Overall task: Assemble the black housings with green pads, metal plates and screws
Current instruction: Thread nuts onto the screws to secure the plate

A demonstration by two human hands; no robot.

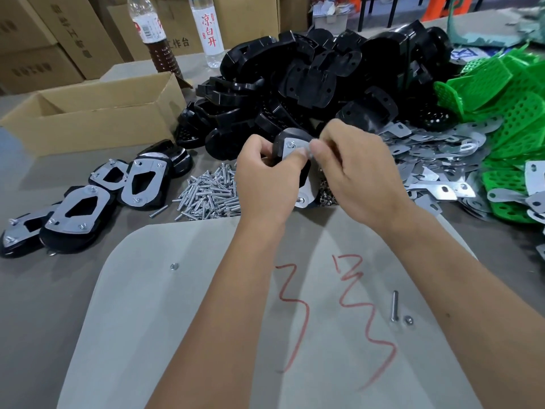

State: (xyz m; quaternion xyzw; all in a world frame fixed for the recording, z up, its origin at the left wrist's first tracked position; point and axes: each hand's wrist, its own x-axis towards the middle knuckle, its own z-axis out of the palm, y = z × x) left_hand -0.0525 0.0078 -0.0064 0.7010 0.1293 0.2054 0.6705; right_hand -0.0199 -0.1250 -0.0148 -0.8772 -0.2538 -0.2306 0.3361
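Here, black housing (290,143) between left hand (262,178) and right hand (356,169).

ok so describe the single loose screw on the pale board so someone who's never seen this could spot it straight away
Start at the pale grey board with red scribbles, nearest the camera. Just right of the right-hand red scribble, beside the right forearm, lies a loose screw, pointing away from the viewer with a small nut beside its head. Unlike the heaped screws farther back, it lies alone on the board.

held housing (290,143) mostly hidden behind both hands, right hand (358,175) fingertips blurred, green pads (513,113) cut off at right edge
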